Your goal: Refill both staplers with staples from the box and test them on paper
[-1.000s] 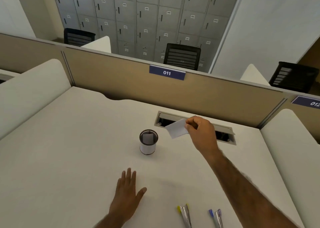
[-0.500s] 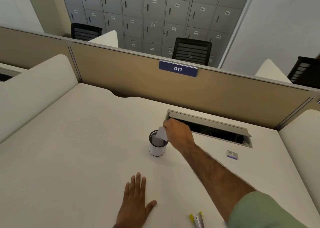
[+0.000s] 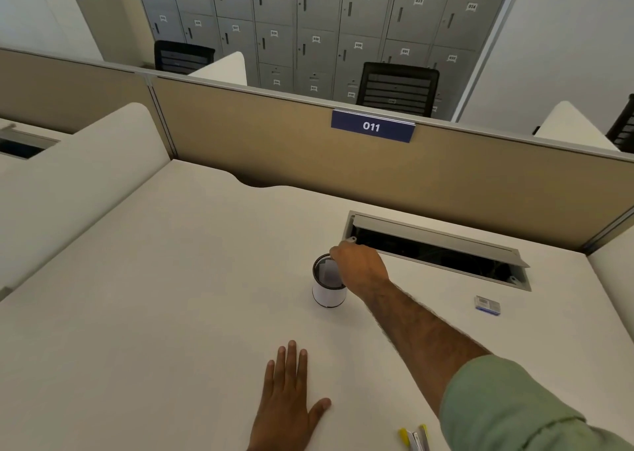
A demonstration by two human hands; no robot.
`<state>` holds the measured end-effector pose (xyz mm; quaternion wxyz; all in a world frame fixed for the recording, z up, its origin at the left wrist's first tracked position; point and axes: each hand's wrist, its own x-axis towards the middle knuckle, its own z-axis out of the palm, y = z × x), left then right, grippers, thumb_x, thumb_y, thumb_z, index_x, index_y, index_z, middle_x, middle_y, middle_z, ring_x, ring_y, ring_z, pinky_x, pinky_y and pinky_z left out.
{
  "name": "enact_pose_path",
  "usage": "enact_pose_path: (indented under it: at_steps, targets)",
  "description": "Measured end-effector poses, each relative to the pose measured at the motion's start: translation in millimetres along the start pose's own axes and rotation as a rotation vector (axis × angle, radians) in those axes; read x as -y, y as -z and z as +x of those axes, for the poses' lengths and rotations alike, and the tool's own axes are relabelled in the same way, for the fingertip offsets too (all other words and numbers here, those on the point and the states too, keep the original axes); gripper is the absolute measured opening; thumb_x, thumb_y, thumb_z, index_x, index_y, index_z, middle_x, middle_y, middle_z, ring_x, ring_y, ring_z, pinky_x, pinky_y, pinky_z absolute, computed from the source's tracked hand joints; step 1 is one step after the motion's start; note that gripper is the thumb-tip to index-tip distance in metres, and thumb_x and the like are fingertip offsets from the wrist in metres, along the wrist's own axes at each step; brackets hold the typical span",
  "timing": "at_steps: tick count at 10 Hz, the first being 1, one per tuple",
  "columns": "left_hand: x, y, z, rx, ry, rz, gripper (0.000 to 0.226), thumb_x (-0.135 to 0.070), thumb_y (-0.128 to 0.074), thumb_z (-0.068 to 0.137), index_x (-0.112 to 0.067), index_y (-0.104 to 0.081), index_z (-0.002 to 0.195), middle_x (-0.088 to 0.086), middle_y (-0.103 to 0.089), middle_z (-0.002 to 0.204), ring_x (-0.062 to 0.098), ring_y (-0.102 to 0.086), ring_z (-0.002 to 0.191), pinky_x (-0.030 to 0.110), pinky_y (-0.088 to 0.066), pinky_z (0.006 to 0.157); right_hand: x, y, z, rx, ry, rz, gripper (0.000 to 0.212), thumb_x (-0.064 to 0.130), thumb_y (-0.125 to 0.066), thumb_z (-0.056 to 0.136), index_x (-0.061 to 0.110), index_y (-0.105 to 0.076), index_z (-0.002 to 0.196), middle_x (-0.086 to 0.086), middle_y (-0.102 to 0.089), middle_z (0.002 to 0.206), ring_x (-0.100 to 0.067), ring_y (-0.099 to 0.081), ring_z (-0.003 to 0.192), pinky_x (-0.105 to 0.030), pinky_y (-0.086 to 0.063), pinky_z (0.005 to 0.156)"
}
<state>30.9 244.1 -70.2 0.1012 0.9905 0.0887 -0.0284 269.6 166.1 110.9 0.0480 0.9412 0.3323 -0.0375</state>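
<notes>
My right hand [image 3: 360,268] reaches over the rim of a small white cup [image 3: 327,294] in the middle of the desk. Slips of paper [image 3: 327,273] stand inside the cup just under my fingertips. The back of the hand hides the fingers, so whether they still pinch a slip is unclear. My left hand [image 3: 288,402] lies flat on the desk near the front edge, fingers straight. A yellow-tipped stapler [image 3: 413,438] shows at the bottom edge, partly cut off. The small staple box [image 3: 487,304] lies on the desk to the right.
An open cable tray [image 3: 439,248] with a raised lid is sunk into the white desk [image 3: 171,296] behind the cup. A beige partition [image 3: 274,141] labelled 011 closes the back. White side dividers [image 3: 79,182] flank the desk.
My right hand carried a slip of paper leftward and down to the cup, and the slip is now inside it. My left hand stayed flat. The view shifted, bringing the staple box into sight.
</notes>
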Motion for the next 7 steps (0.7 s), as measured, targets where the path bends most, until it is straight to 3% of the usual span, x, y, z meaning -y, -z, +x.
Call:
enact_pose_path:
  at_steps: [3,5,7]
  targets:
    - [-2,-1,-1,-0.012,-0.013,0.015,0.09,-0.073,-0.027,0.092,-0.005,-0.038,0.15,0.018,-0.029,0.161,0.031,-0.015,0.15,0.043,-0.011,0.115,2,-18,7,0.092,-0.002,-0.017,0.028,0.021,-0.061,0.092,0.014,-0.061,0.119,-0.007,-0.065,0.115,-0.028,-0.065,0.101,-0.038,-0.051,0.083]
    - [-2,0,-2,-0.039,-0.02,0.034,0.089,-0.072,-0.03,0.093,-0.007,-0.032,0.153,0.017,-0.024,0.163,0.031,-0.017,0.15,0.044,-0.013,0.115,0,-20,3,0.055,0.022,-0.014,0.029,0.023,-0.059,0.093,0.014,-0.059,0.121,-0.008,-0.066,0.114,-0.029,-0.065,0.1,-0.037,-0.051,0.081]
    - [0,-7,-3,-0.086,-0.026,0.011,0.089,-0.072,-0.029,0.094,-0.007,-0.028,0.155,0.016,-0.019,0.165,0.03,-0.012,0.152,0.043,-0.012,0.116,-5,-24,-9,-0.152,-0.019,0.135,0.022,0.012,-0.057,0.09,0.014,-0.057,0.113,-0.007,-0.062,0.109,-0.027,-0.065,0.086,-0.036,-0.051,0.07]
